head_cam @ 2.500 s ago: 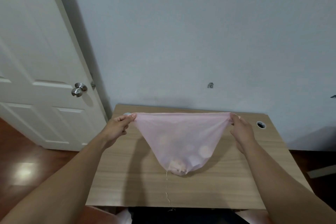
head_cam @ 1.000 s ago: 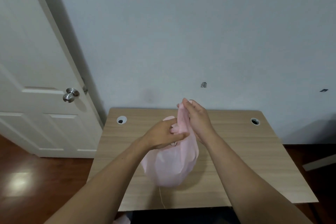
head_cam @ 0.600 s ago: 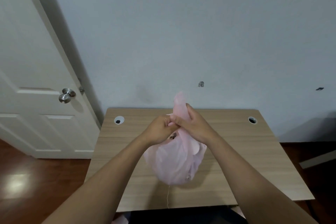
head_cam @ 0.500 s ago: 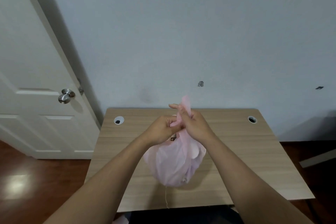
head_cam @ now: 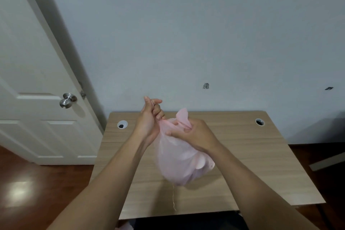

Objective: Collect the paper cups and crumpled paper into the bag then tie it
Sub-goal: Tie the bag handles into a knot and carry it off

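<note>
The pink bag point(head_cam: 180, 160) hung just above the wooden surface point(head_cam: 252, 155), full and round, with pale shapes showing through. The left hand point(head_cam: 149, 123) was closed on one thin pulled end of its top. The right hand point(head_cam: 194, 134) was closed on the bunched neck, a flap sticking up. If an end slipped, the knot could come loose. Pulling too hard could rip the thin plastic.
</note>
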